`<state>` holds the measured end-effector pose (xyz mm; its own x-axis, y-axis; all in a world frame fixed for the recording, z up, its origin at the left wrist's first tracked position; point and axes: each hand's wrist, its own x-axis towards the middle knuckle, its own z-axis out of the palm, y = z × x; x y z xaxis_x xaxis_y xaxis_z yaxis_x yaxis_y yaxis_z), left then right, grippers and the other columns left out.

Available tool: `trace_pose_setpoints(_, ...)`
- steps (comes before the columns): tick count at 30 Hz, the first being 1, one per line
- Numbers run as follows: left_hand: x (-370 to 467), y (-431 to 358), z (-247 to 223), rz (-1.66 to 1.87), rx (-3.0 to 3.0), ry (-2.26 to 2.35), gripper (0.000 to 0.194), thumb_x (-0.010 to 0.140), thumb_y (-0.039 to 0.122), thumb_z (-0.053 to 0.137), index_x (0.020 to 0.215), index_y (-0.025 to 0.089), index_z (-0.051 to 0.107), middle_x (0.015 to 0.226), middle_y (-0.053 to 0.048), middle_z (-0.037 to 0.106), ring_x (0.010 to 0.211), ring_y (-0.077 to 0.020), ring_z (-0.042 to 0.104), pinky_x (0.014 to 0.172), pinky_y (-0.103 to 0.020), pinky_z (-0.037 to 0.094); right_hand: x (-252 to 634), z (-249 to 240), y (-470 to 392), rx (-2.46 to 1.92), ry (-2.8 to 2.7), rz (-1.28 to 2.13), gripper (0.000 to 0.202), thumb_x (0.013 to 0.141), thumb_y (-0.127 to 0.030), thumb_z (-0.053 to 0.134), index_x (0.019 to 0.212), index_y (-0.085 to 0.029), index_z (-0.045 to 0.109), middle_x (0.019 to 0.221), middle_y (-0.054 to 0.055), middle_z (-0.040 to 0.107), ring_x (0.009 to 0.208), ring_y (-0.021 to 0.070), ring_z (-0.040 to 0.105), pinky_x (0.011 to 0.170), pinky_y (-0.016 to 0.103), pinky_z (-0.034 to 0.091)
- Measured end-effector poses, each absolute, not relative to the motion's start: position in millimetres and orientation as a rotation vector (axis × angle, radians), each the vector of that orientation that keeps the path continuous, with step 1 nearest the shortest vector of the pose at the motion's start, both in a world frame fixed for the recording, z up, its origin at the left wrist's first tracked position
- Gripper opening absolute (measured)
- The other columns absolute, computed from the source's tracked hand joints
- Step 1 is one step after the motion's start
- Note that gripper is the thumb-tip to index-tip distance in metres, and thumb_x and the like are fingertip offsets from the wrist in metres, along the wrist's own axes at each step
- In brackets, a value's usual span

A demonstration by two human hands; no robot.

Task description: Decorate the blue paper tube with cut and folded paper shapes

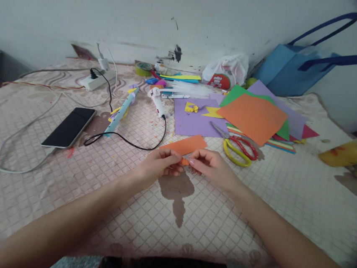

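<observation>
Between the fingertips of both hands is a small piece of orange paper (184, 162), mostly covered by the fingers. My left hand (163, 161) pinches it from the left, and my right hand (209, 164) pinches it from the right. Just behind the hands lies an orange paper strip (190, 143), flat on the patterned tablecloth (120, 212). Scissors (238, 150) with red and yellow handles rest to the right of my right hand. A white glue gun (156, 101) with a black cord lies further back, near purple paper (187, 124) that carries yellow scraps (192, 107).
Coloured sheets (252, 118) are stacked at the right, before a blue bag (293, 71). To the left are a phone (69, 127) on a cable, a light blue decorated strip (122, 111) and a power strip (98, 80). A white plastic bag (227, 71) stands by the wall.
</observation>
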<state>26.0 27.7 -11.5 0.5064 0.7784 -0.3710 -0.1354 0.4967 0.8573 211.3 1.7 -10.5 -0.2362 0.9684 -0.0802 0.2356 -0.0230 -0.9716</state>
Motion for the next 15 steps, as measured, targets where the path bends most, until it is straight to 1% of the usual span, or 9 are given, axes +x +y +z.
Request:
trace_pose_setpoints(4, 26.5, 27.8, -10.1, 0.63, 0.858, 0.876, 0.015, 0.082, 0.026, 0.062, 0.078, 0.012, 0.061, 0.077, -0.005, 0.066, 0.067, -0.011, 0.062, 0.063, -0.023, 0.049, 211.9, -12.8, 2.0, -1.277, -1.534, 1.33, 0.018, 0.084, -0.033, 0.057, 0.072, -0.019, 0.054, 0.063, -0.002, 0.052, 0.058, 0.0106, 0.048, 0.053, 0.025, 0.038)
trace_pose_setpoints(6, 26.3, 29.5, -10.3, 0.617, 0.814, 0.868, 0.014, 0.083, 0.024, 0.06, 0.077, 0.012, 0.061, 0.078, -0.005, 0.066, 0.066, -0.0102, 0.062, 0.062, -0.022, 0.05, 211.2, -11.7, 1.4, -1.257, -1.531, 1.312, 0.012, 0.084, -0.029, 0.056, 0.078, -0.02, 0.055, 0.07, -0.001, 0.055, 0.061, 0.011, 0.05, 0.055, 0.025, 0.04)
trace_pose_setpoints(8, 25.9, 31.9, -11.2, 0.571, 0.736, 0.83, 0.016, 0.084, 0.023, 0.058, 0.075, 0.011, 0.062, 0.077, -0.004, 0.065, 0.063, -0.0089, 0.061, 0.061, -0.021, 0.049, 210.1, -9.7, 0.6, -1.209, -1.545, 1.271, 0.005, 0.083, -0.024, 0.056, 0.087, -0.021, 0.055, 0.084, 0.001, 0.058, 0.069, 0.0119, 0.054, 0.06, 0.026, 0.043)
trace_pose_setpoints(10, 25.6, 34.0, -12.1, 0.485, 0.643, 0.777, 0.019, 0.086, 0.025, 0.056, 0.073, 0.011, 0.061, 0.072, -0.003, 0.062, 0.059, -0.0074, 0.059, 0.057, -0.019, 0.048, 209.4, -8.2, -0.1, -1.146, -1.583, 1.233, 0.015, 0.081, -0.019, 0.056, 0.096, -0.022, 0.055, 0.097, 0.003, 0.059, 0.079, 0.0131, 0.056, 0.067, 0.027, 0.046)
trace_pose_setpoints(11, 25.6, 34.5, -12.4, 0.438, 0.6, 0.751, 0.02, 0.086, 0.026, 0.055, 0.072, 0.012, 0.059, 0.069, -0.002, 0.06, 0.057, -0.0068, 0.058, 0.056, -0.018, 0.047, 209.2, -8.0, -0.3, -1.115, -1.604, 1.223, 0.018, 0.081, -0.018, 0.056, 0.099, -0.023, 0.056, 0.1, 0.003, 0.059, 0.083, 0.0138, 0.056, 0.07, 0.028, 0.046)
trace_pose_setpoints(13, 25.8, 34.4, -12.5, 0.356, 0.536, 0.712, 0.022, 0.087, 0.028, 0.053, 0.071, 0.013, 0.056, 0.065, 0.0, 0.057, 0.054, -0.0062, 0.056, 0.053, -0.017, 0.045, 209.2, -8.6, -0.6, -1.077, -1.63, 1.232, 0.021, 0.083, -0.02, 0.056, 0.103, -0.023, 0.056, 0.101, 0.004, 0.059, 0.087, 0.0148, 0.056, 0.074, 0.029, 0.047)
trace_pose_setpoints(15, 26.1, 33.1, -12.7, 0.309, 0.51, 0.679, 0.023, 0.088, 0.027, 0.05, 0.069, 0.013, 0.052, 0.062, 0.0, 0.055, 0.051, -0.0059, 0.053, 0.051, -0.017, 0.044, 209.2, -10.0, -0.9, -1.08, -1.645, 1.257, 0.02, 0.085, -0.023, 0.056, 0.105, -0.022, 0.057, 0.098, 0.004, 0.06, 0.087, 0.0154, 0.057, 0.076, 0.031, 0.047)
